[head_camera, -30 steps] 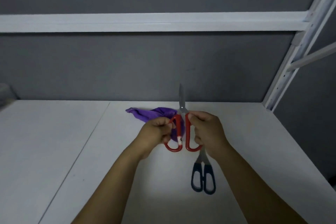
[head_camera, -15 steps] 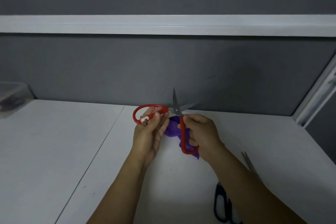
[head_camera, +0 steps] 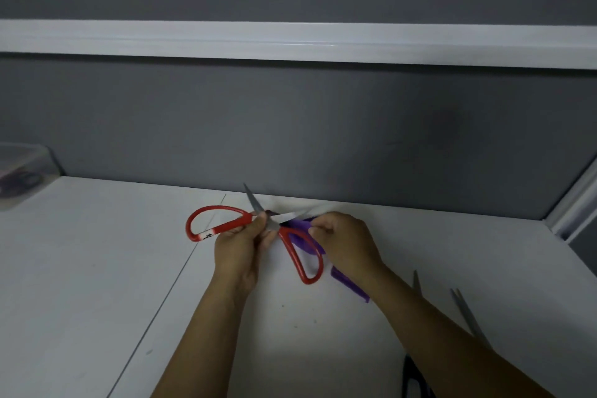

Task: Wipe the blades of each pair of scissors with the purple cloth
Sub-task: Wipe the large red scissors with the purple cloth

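Two hands: both were in view, reaching over the white counter [head_camera: 97,268].
Left hand [head_camera: 240,247]: its fingers were curled round the red scissors [head_camera: 231,225], gripping them at the pivot and the base of the left handle.
Right hand [head_camera: 347,244]: its fingers were curled and pinched the purple cloth [head_camera: 349,286] just beside the right-pointing blade.
Red scissors: they were held just above the counter near the back wall and spread wide open. One blade pointed up and away, the other pointed right toward the cloth. One handle loop stuck out to the left and the other hung down toward the person.
Purple cloth: it was bunched under the right hand, behind the lower red handle. A loose end trailed onto the counter beneath the right wrist.
Dark-handled scissors [head_camera: 412,378]: they lay on the counter at the lower edge, partly hidden by the right forearm.
Grey blades [head_camera: 470,320]: this further pair lay on the counter to the right of the forearm, with the handles hidden.
Clear container [head_camera: 22,171]: it stood at the far left edge of the counter, its contents too blurred to tell.
Backdrop: a grey wall was crossed by a white rail [head_camera: 290,42].
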